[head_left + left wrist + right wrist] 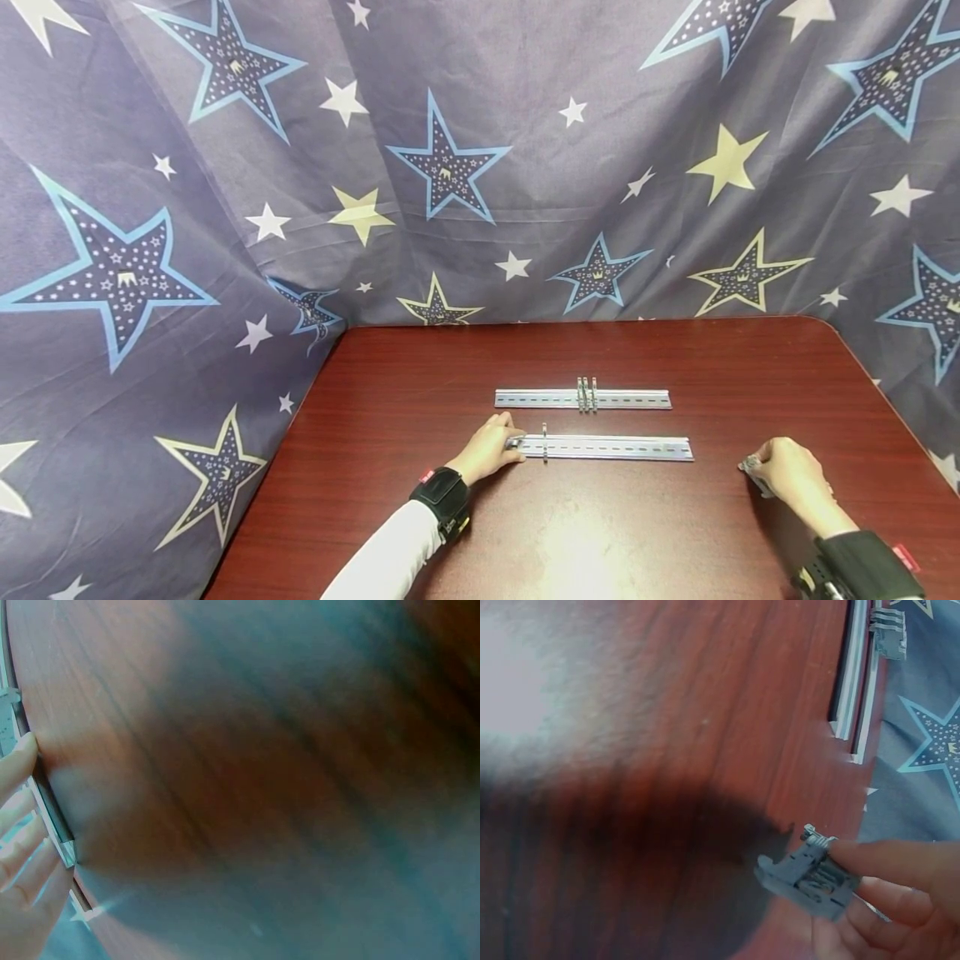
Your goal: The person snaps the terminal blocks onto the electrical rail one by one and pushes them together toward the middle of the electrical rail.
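Observation:
A slotted metal DIN rail (622, 448) lies nearest on the table, with one thin grey block (545, 451) across it toward its left end. My left hand (486, 450) grips that left end, thumb on the near edge and fingers on the far side; the left wrist view shows the hand along the rail (51, 810). Off to the right, my right hand (797, 477) pinches a grey DIN rail terminal block (806, 879) between thumb and fingers. Its hooked foot and a small metal screw part show in the right wrist view.
Behind the near rail lies a second DIN rail (630, 400), parallel to it, carrying several thin blocks (587, 396) near its middle. The dark red wooden table (420, 367) meets a star-patterned cloth (465, 250) at the back and left.

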`<state>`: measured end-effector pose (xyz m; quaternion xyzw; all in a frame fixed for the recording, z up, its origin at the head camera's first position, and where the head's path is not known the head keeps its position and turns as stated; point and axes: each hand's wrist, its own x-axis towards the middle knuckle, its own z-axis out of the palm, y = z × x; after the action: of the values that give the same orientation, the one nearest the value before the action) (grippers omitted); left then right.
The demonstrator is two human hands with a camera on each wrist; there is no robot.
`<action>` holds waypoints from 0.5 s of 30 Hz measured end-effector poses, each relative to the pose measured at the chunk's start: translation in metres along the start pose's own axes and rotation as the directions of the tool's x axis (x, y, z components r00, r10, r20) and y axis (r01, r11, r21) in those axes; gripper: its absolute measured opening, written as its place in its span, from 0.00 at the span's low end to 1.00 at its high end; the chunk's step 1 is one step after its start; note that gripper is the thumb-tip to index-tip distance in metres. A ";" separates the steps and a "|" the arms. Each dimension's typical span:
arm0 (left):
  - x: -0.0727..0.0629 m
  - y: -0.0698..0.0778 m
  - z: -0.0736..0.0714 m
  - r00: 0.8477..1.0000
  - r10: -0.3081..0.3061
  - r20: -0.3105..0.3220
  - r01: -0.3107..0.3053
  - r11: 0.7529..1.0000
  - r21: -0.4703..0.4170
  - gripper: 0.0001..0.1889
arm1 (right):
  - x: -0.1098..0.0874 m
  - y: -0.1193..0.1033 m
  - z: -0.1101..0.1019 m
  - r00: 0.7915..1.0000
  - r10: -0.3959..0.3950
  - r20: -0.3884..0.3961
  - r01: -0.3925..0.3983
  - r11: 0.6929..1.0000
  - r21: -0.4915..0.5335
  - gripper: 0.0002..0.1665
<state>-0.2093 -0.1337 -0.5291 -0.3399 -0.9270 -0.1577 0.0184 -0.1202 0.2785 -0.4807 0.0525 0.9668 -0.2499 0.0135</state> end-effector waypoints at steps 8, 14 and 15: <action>0.000 0.001 0.000 1.000 -0.005 0.002 0.005 1.000 0.000 0.17 | 0.002 -0.014 -0.004 0.998 -0.054 -0.038 0.056 0.998 0.042 0.05; 0.001 0.002 -0.001 1.000 -0.018 0.011 0.018 1.000 -0.004 0.16 | 0.009 -0.028 -0.004 0.998 -0.059 -0.026 0.061 0.994 0.086 0.05; 0.001 0.002 -0.001 1.000 -0.018 0.013 0.018 1.000 -0.003 0.16 | 0.009 -0.030 -0.004 0.998 -0.058 -0.025 0.060 0.994 0.094 0.05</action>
<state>-0.2087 -0.1323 -0.5275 -0.3324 -0.9299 -0.1573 0.0105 -0.1327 0.2553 -0.4635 0.0271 0.9551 -0.2949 -0.0073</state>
